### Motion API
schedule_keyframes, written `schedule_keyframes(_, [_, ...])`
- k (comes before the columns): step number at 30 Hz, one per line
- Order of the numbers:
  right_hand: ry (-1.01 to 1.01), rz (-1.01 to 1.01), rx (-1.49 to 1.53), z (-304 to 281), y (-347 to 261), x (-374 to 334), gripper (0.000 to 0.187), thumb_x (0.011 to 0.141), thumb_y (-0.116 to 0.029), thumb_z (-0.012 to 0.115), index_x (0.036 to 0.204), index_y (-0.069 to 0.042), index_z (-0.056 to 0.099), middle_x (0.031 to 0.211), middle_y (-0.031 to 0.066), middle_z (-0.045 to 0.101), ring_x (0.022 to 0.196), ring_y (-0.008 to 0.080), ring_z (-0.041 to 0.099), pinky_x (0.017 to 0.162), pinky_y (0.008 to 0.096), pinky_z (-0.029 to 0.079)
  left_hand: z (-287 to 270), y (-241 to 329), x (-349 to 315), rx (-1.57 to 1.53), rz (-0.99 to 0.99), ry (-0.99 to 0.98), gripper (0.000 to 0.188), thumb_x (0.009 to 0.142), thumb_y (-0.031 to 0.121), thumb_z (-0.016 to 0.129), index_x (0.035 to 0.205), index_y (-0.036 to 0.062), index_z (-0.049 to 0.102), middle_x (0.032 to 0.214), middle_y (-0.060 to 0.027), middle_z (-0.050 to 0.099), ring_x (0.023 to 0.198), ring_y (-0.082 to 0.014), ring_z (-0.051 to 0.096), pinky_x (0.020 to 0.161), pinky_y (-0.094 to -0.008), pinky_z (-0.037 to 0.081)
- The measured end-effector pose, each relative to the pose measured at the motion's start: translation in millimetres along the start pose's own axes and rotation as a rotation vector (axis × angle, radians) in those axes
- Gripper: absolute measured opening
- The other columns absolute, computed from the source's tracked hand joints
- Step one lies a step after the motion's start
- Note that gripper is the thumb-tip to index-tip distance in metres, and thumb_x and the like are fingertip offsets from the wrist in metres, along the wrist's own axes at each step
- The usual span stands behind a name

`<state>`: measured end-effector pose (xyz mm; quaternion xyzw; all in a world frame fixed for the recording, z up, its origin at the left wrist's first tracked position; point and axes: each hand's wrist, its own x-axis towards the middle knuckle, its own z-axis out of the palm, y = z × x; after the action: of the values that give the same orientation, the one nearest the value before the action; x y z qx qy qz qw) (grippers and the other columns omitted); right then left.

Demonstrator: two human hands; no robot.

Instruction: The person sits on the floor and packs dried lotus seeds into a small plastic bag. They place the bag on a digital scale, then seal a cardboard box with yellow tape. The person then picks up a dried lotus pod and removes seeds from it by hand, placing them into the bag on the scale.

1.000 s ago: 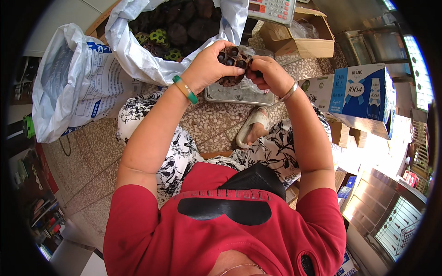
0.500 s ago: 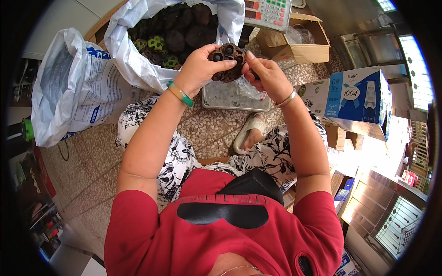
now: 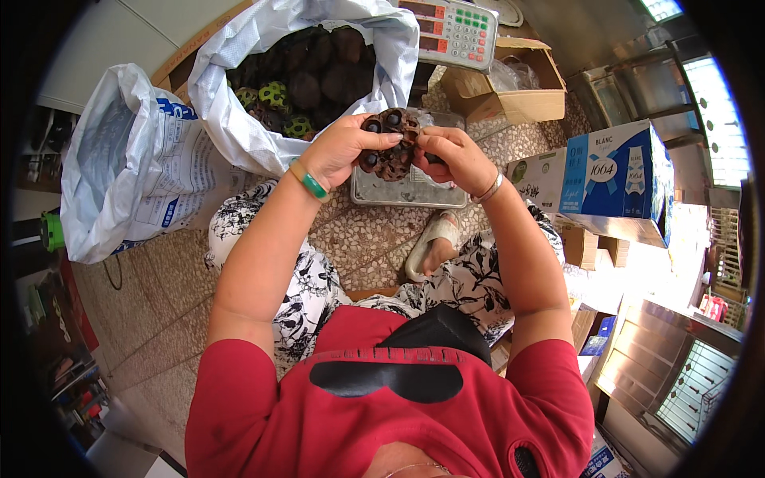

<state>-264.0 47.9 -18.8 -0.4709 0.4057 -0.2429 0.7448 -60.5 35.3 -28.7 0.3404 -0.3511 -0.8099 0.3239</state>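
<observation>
A dried brown lotus seed pod point(image 3: 390, 147) with round black seeds in its holes is up in front of me, above a grey metal scale platform point(image 3: 398, 191). My left hand point(image 3: 341, 150) grips it from the left, thumb across its face. At the pod's right edge, my right hand point(image 3: 458, 158) has thumb and fingers closed; something small and dark shows under its curled fingers, perhaps a seed. Beyond my hands, a white woven sack point(image 3: 231, 119) stands with its mouth wide, full of dark pods point(image 3: 311, 80) and a few green ones point(image 3: 273, 94).
Another white woven sack point(image 3: 119, 159) stands at the left. Behind are the scale's keypad panel point(image 3: 454, 32) and an open cardboard box point(image 3: 526, 103) with clear plastic in it. A blue and white carton point(image 3: 613, 171) sits at the right on the speckled floor point(image 3: 343, 231).
Both hands and the pod sit slightly lower in the picture, and the pod has tilted. My right fingers have curled in more at its right edge.
</observation>
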Motion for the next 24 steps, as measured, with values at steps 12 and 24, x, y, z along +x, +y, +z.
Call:
schedule_keyframes(12, [0.045, 0.006, 0.280, -6.1, 1.6, 1.6, 0.035, 0.091, -0.036, 0.047, 0.071, -0.007, 0.049, 0.058, -0.0006, 0.043, 0.041, 0.0043, 0.027, 0.036, 0.0189, 0.018, -5.7, -12.5, 5.1, 0.422, 0.187, 0.311, 0.036, 0.074, 0.012, 0.071, 0.103, -0.0024, 0.055, 0.091, -0.0040, 0.061, 0.080, -0.0089, 0.057, 0.073, -0.0234, 0.046])
schedule_keyframes(24, [0.229, -0.296, -0.582, 7.6, 25.9, 11.2, 0.043, 0.080, -0.040, 0.061, 0.069, 0.001, 0.056, 0.058, 0.0063, 0.055, 0.050, 0.0189, 0.050, 0.048, 0.0309, 0.039, -0.1, -9.5, 2.6, 0.031, 0.040, 0.075, 0.023, 0.077, 0.014, 0.068, 0.093, -0.0004, 0.060, 0.082, -0.0026, 0.062, 0.070, -0.0077, 0.059, 0.063, -0.0226, 0.048])
